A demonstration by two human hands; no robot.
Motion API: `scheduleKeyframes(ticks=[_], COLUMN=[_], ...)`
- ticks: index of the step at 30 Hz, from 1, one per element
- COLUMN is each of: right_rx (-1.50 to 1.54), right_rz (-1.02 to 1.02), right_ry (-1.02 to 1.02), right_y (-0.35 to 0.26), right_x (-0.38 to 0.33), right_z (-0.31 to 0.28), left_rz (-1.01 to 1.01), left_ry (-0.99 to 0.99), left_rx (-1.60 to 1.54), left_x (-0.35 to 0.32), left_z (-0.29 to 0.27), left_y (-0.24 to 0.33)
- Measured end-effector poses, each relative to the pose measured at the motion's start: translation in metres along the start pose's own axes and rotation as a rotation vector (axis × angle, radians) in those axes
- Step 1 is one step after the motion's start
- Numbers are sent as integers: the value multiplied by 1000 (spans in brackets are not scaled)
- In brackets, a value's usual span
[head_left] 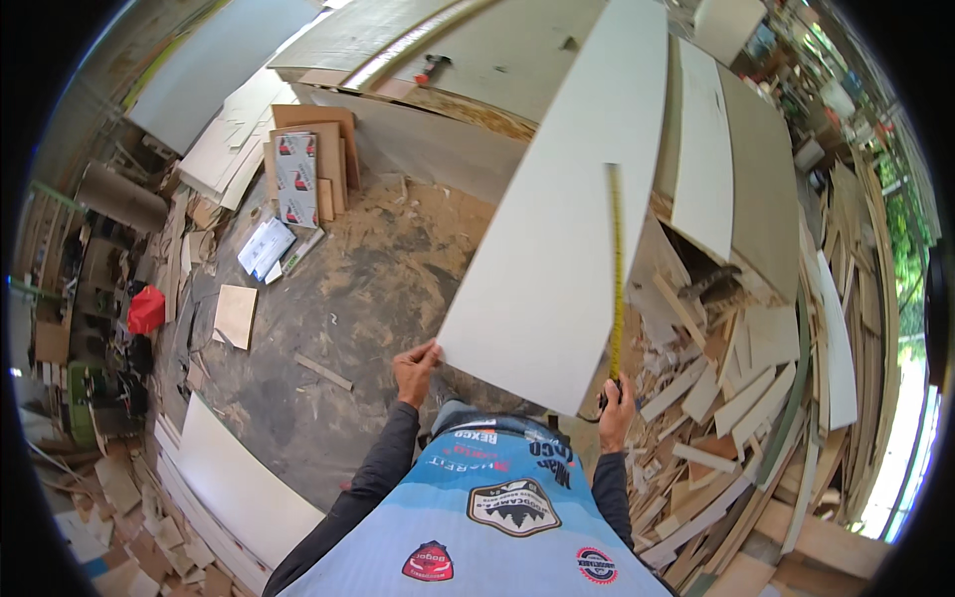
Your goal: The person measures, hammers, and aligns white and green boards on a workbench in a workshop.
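A long pale-grey board (567,219) slopes up and away from me toward the top of the view. My left hand (414,368) grips its near left corner. My right hand (617,413) is closed on a dark tape measure case at the board's near right edge. The yellow tape measure blade (617,269) runs from that hand up along the board's right side and ends about halfway up the board.
A heap of offcut strips and boards (736,398) lies to the right. More white panels (706,149) lean behind the board. The dusty floor (348,298) holds small board pieces, cardboard sheets (308,159), a red container (146,310) and stacked panels (239,488) at the lower left.
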State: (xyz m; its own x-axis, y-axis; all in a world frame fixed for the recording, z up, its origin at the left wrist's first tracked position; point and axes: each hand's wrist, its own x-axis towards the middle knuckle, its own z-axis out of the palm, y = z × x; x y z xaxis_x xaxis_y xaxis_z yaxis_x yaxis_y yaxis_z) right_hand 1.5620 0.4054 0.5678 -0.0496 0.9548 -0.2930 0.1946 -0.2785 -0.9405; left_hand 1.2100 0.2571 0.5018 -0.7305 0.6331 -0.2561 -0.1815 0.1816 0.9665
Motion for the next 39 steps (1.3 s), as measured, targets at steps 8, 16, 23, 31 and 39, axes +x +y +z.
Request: scheduleKeyframes(ticks=[8,16,23,31,39], right_rx=[304,364,111,85,-78], right_rz=[-23,217,345,296,-258], right_ry=[-63,-398,-659,-894,-1276], right_y=[-49,-66,-64,-78,-133], right_x=[11,-11,-18,14,44], right_z=[156,298,381,485,576], left_rz=[-33,-245,-240,-360,-492], left_ry=[-358,-292,25,-44,-60], left_rx=[63,58,-199,-255,-708], left_x=[19,41,56,131,249], left_z=[-31,-113,-165,-176,-166], left_y=[21,34,35,99,155])
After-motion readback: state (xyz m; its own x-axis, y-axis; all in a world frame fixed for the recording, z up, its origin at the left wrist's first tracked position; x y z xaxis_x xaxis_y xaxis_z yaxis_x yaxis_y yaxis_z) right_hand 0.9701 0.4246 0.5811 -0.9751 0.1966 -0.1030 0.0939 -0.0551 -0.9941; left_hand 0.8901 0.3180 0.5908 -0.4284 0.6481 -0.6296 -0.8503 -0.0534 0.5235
